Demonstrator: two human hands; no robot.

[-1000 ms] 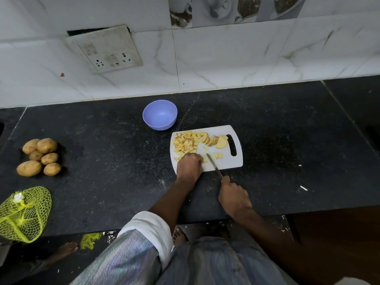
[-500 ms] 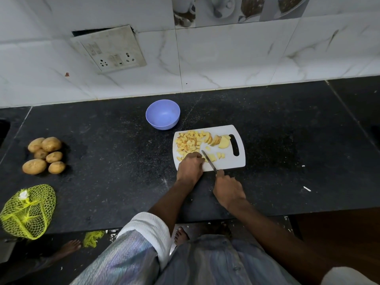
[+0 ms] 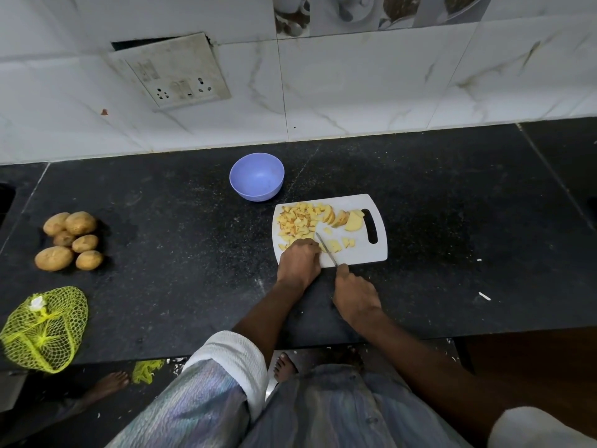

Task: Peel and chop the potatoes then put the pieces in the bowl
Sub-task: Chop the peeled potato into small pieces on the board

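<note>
A white cutting board (image 3: pixel 371 250) lies on the black counter, with chopped potato pieces (image 3: pixel 297 221) heaped at its left and larger slices (image 3: pixel 342 218) near the handle slot. My left hand (image 3: pixel 298 261) sits with curled fingers on a potato piece at the board's front left; the piece is mostly hidden under it. My right hand (image 3: pixel 353 292) grips a knife (image 3: pixel 325 249) whose blade lies just right of my left fingers. The empty blue bowl (image 3: pixel 256 176) stands behind the board to the left.
Several unpeeled potatoes (image 3: pixel 69 240) lie at the counter's left. A yellow net bag (image 3: pixel 43 328) sits at the front left edge. A switch plate (image 3: pixel 176 74) hangs on the tiled wall. Bare feet show on the floor below the counter edge.
My right hand and the knife moved left and forward, bringing the blade up against my left hand's fingers. My left hand stayed on the board.
</note>
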